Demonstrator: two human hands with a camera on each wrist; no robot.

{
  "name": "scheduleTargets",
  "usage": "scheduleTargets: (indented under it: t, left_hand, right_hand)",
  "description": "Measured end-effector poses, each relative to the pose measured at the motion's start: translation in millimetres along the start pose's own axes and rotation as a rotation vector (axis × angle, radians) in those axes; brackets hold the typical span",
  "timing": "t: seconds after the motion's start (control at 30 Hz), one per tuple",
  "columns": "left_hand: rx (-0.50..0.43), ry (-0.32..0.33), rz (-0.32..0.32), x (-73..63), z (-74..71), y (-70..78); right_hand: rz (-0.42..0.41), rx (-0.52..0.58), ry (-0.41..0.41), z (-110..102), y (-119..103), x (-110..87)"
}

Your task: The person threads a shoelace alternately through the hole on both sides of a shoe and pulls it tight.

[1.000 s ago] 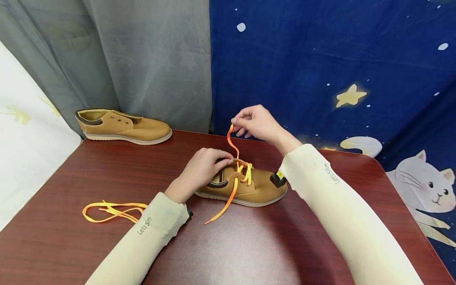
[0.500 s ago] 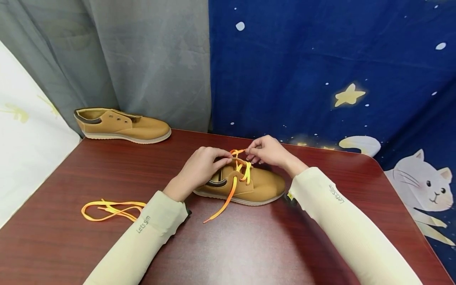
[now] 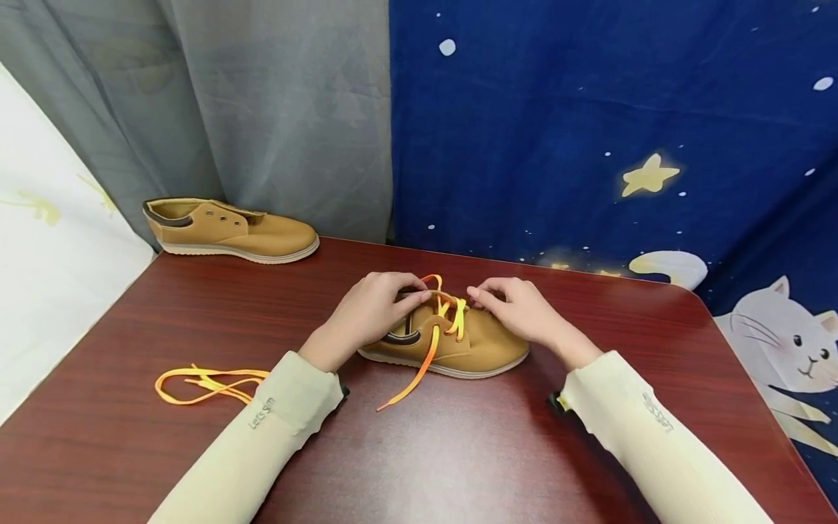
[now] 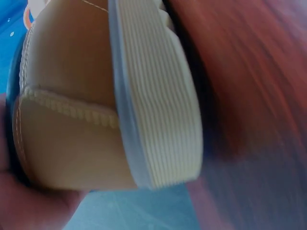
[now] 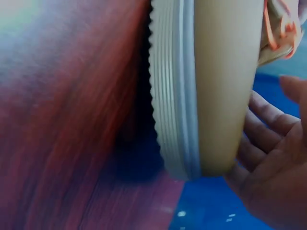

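A tan lace-up shoe (image 3: 487, 342) stands on the table, toe to the right, with a yellow-orange shoelace (image 3: 460, 320) through its eyelets. One lace end hangs over the near side onto the table; the other loops up at the far side. My left hand (image 3: 373, 306) pinches the top edge of the shoe's opening between thumb and fingers. In the left wrist view that hand (image 4: 33, 203) lies by the heel collar. Over the toe side is my right hand (image 3: 520, 306), thumb apart from the fingers. Its fingers (image 5: 266, 127) reach along the shoe's far side, relaxed, holding nothing.
A second tan shoe (image 3: 262, 236), its eyelets unlaced, stands at the table's back left. Another orange-yellow shoelace (image 3: 196, 383) lies loosely looped beside my left forearm. Grey and blue curtains (image 3: 497, 145) hang right behind the table's (image 3: 419, 451) back edge.
My right hand has come down from above the shoe, where it held the lace end up, and released it, moving right toward the toe. The left hand stays in place.
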State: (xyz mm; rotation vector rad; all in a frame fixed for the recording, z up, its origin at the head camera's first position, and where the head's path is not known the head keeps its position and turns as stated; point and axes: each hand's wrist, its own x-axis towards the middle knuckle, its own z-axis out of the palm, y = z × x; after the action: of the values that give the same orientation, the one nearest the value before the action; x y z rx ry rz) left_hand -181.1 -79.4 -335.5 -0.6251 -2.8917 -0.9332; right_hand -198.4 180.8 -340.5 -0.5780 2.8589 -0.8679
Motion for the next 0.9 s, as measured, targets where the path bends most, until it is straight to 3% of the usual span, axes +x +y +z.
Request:
scheduleTargets:
  t: [0.1,0.27,0.43,0.63,0.9]
  left_hand:
    - [-0.008,-0.038,-0.007,-6.6,-4.1,-5.0]
    - [0.012,-0.148,-0.012,-22.9,-14.7,-18.2]
    - [0.016,-0.232,0.048,-31.8,-22.5,-27.5]
    - [0.005,-0.241,0.091,-29.0,-18.5,-27.3]
    - [0.034,-0.237,0.108,-19.4,-5.4,-14.3]
  right_hand:
    - [-0.034,-0.017,0.004,0.3,-10.0,-15.6]
    - [-0.037,-0.156,-0.052,4.9,-28.7,-38.8]
    - [-0.047,-0.278,-0.077,15.2,-37.0,-48.0]
    - [-0.027,-0.387,0.013,26.1,-35.1,-49.1]
    - [-0.002,-0.354,0.039,19.2,-19.9,-54.1]
